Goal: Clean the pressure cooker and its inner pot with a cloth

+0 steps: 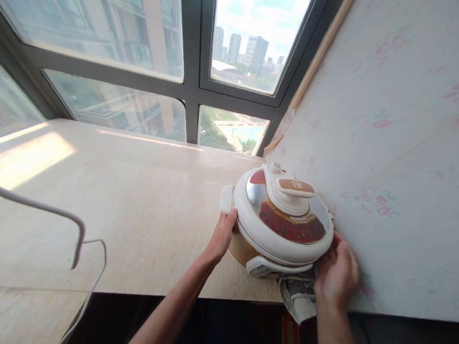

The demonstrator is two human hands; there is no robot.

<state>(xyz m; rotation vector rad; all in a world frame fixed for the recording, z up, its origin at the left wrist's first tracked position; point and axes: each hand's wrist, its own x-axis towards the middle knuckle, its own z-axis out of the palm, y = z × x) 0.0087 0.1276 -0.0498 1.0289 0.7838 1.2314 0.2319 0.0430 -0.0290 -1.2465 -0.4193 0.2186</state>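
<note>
A white and gold electric pressure cooker (245,233) sits on the windowsill, close to the papered wall. Its lid has a tan-topped handle, a valve knob and a worn red and silver panel. My left hand (222,235) grips the cooker's left side by the side handle, thumb on top and other fingers largely hidden. On the right, my right hand (339,270) curls around the cooker's other side, its fingertips partly behind the rim. A grey cloth (300,299) lies below the cooker's front, beside my right wrist, and hangs over the sill's edge.
The pale stone sill (137,203) ends in a front edge above a dark space. A white cable (60,210) crosses the left side. Grey-framed windows (193,89) stand behind, and a flowered wall (398,149) closes off the right.
</note>
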